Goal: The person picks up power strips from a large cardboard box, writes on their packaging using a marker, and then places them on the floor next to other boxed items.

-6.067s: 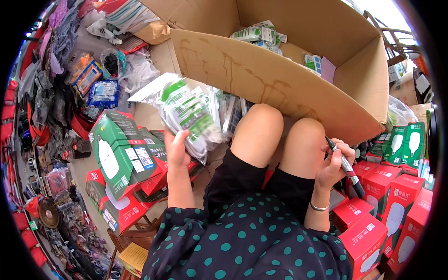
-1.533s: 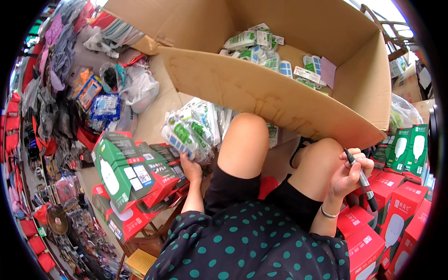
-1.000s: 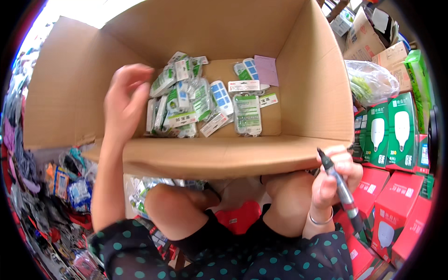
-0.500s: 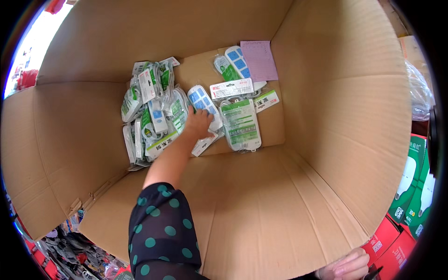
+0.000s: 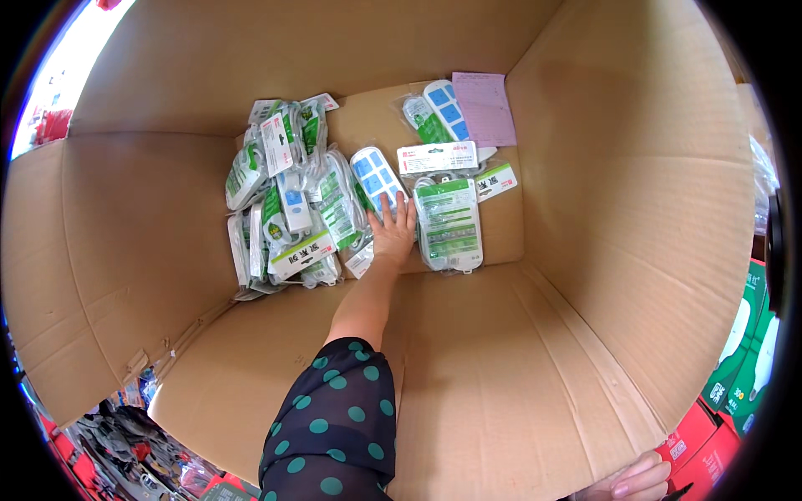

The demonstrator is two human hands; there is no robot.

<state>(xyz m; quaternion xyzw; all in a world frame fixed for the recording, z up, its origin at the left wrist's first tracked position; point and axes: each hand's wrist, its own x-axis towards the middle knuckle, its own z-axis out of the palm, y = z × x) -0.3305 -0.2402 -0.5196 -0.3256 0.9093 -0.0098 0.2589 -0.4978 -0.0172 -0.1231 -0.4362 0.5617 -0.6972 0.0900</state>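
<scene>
Inside a large cardboard box [image 5: 468, 367], my left hand [image 5: 393, 234] lies with its fingers spread over the lower part of a bagged white power strip [image 5: 373, 171] with blue socket panels. To its left is a heap of similar packs [image 5: 288, 188] in clear bags with green print and white cords. Just right of the hand lies another bagged power strip [image 5: 449, 221], green label up. My right hand [image 5: 635, 480] is at the box's near right rim, fingers curled together. A thin dark tip [image 5: 681, 491] shows beside it; whether the hand holds it is hidden.
A pink written slip [image 5: 484, 108] partly covers another blue-and-white power strip [image 5: 447, 108] at the far right of the box floor. High cardboard walls surround the packs. Outside on the right stand green boxes [image 5: 743, 351] and red boxes [image 5: 702, 451]. Dark mixed goods [image 5: 125, 451] lie lower left.
My left hand has shifted right and its fingers have spread out over the power strip. The box and its contents appear slightly further right in view. My right hand stays at the rim.
</scene>
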